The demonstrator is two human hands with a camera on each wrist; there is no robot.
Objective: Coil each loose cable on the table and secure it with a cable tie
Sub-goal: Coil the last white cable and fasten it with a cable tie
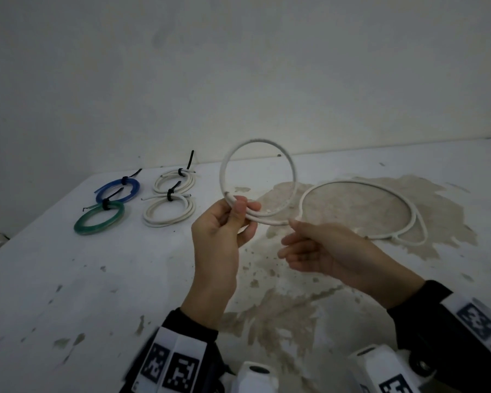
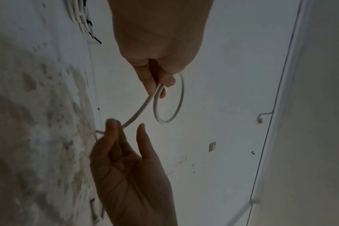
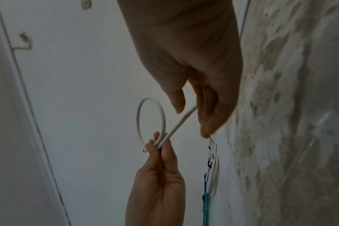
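Thin white cable (image 1: 267,141), one upright loop

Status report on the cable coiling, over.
Left hand pinching white cable, one loop up. Right hand loosely touching trailing run. Rest loose on table. Four tied coils off left, nothing in the way.

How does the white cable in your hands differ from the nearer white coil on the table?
The held cable has one loop, its rest trailing on the table; the tied coil has several turns. The held cable is raised in the left hand; the tied coil lies flat. Only the tied coil wears a black tie. Both are white.
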